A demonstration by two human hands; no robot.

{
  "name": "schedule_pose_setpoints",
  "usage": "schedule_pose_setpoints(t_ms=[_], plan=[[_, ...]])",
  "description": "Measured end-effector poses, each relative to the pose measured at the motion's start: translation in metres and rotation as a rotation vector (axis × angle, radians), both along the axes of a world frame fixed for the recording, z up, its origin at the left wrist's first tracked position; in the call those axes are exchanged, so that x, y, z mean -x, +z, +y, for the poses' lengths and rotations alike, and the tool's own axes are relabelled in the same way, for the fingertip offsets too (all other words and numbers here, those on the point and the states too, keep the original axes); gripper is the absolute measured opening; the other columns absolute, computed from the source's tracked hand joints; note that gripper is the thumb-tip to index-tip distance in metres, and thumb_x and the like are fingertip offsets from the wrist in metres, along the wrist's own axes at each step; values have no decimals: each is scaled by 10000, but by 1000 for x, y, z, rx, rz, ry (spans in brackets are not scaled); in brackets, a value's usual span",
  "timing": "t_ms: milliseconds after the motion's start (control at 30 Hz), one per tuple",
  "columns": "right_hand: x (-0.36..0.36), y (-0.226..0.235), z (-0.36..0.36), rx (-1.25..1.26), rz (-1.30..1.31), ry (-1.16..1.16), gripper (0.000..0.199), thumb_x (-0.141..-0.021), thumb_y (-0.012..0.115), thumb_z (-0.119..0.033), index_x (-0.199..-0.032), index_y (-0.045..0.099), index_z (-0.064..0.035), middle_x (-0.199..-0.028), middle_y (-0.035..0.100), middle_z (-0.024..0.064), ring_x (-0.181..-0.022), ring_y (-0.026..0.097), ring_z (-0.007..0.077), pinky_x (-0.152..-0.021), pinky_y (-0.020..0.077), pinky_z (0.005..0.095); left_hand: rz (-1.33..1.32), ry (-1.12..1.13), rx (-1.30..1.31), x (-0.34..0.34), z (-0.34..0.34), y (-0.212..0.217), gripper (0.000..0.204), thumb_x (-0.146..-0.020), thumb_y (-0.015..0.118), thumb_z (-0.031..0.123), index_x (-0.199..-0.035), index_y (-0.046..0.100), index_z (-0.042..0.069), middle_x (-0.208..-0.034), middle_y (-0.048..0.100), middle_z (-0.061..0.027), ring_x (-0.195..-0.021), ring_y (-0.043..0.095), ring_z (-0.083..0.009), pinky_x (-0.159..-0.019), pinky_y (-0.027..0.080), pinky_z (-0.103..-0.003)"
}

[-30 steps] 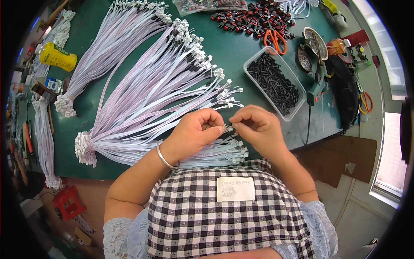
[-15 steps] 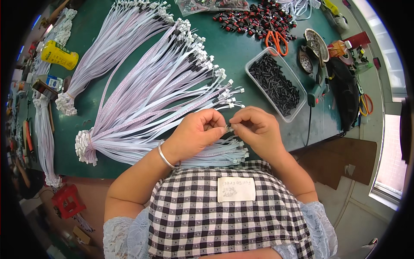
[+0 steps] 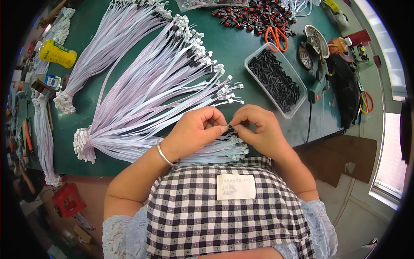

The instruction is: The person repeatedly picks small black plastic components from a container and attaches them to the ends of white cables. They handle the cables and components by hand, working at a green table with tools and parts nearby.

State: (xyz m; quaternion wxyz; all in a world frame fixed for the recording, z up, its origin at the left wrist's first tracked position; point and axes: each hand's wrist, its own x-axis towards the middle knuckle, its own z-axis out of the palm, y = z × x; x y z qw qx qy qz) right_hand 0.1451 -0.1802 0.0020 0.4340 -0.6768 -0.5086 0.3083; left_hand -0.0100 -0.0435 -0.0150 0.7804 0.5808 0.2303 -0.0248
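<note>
My left hand is closed in a pinch on the end of a flat white ribbon cable, whose body is mostly hidden under the hand. Facing it, my right hand pinches at the same spot. Between the fingertips shows a small black tube, partly covered by the fingers. Around the left hand fans a large bundle of white ribbon cables, tied at its left end. Many of its far ends carry white connectors and black tubes. Right of the hands stands a clear plastic box of short black tubes.
Behind the box lie orange-handled scissors and a heap of black-and-red parts. A second cable bundle and a yellow bottle lie at the left. A green-handled tool with a cord rests right of the box.
Both hands stay nearly in place, fingertips together. The black tube now shows between them, where thin light wire ends showed before. The view has shifted slightly.
</note>
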Motion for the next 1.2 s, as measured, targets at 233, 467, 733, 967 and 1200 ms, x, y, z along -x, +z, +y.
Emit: schedule_pose_setpoints(t_ms=[233,467,733,967,1200], plan=[[2,-2,4,-84,-55,32,129,-723,653,28,-828,633,-46,-799,631,57,-754,602,214,-660,475,305,-52,-123,-369,6,1,13,257,-815,662,53,-1041,545,18,-820,603,-10,-677,549,-61,-623,458,-208],[-4,-5,8,-81,-122,184,117,-722,652,0,-826,636,-52,-798,631,59,-773,596,214,-648,471,312,-36,-130,-472,12,1,20,383,-778,665,10,-1130,515,32,-754,621,-43,-657,588,-108,-635,478,-236],[-9,12,24,20,-31,189,86,-719,664,-16,-805,667,-19,-743,639,93,-672,612,231,-596,476,318,-148,26,-806,0,-1,22,399,-740,671,-14,-1104,525,56,-706,625,-59,-584,606,-147,-583,483,-255],[-18,-1,35,-95,-215,116,139,-758,668,-63,-895,680,-40,-838,664,98,-809,629,255,-722,498,344,-194,83,-1251,-20,13,14,235,-741,667,6,-949,575,63,-734,610,-73,-702,609,-254,-641,482,-344],[-70,21,7,-82,-743,-60,166,-776,674,-110,-935,672,-62,-897,650,82,-865,588,292,-771,472,401,-241,37,-1383,-8,3,9,141,-740,683,52,-862,611,55,-784,554,-90,-762,580,-274,-667,466,-361]])
